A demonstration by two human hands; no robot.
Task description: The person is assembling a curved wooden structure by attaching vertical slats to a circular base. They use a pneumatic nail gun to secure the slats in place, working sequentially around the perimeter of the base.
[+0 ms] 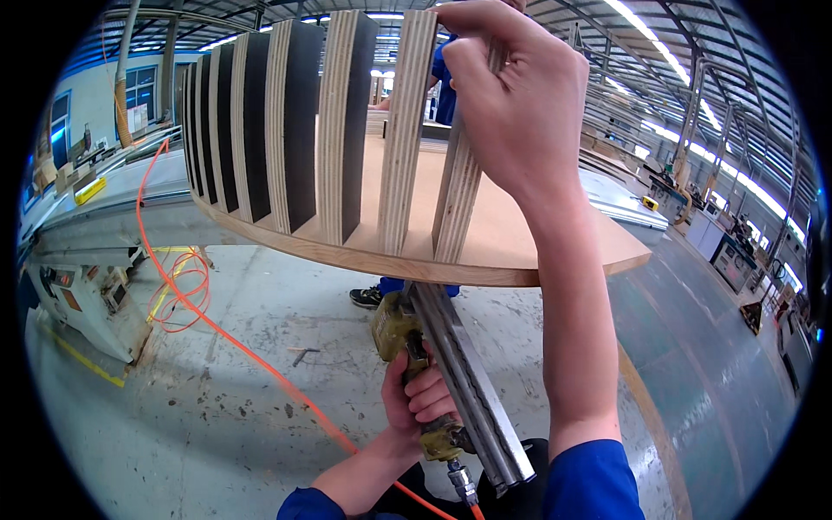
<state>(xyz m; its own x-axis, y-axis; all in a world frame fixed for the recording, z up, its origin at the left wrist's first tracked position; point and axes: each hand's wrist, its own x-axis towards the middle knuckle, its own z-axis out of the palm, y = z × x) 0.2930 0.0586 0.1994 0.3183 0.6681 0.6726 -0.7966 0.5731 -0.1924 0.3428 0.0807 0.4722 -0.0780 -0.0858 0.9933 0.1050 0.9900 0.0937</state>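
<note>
My right hand [524,104] is closed around the upper part of an upright plywood slat [459,204], the last at the right end of a row. Several more plywood slats [338,130], some with black faces, stand on edge along the rim of a flat wooden board [511,234]. Under the board, my left hand [420,394] grips the handle of a green air nail gun [394,329]. Its long metal magazine [472,390] slants down toward me. The gun's nose is up at the board's underside; whether it touches is hard to see.
An orange air hose [295,390] runs from the gun across to the left, with loops hanging near a machine [95,308]. Behind the slats stands another person in blue [444,82], whose dark shoe [366,297] shows below. Workshop equipment [737,260] lines the right.
</note>
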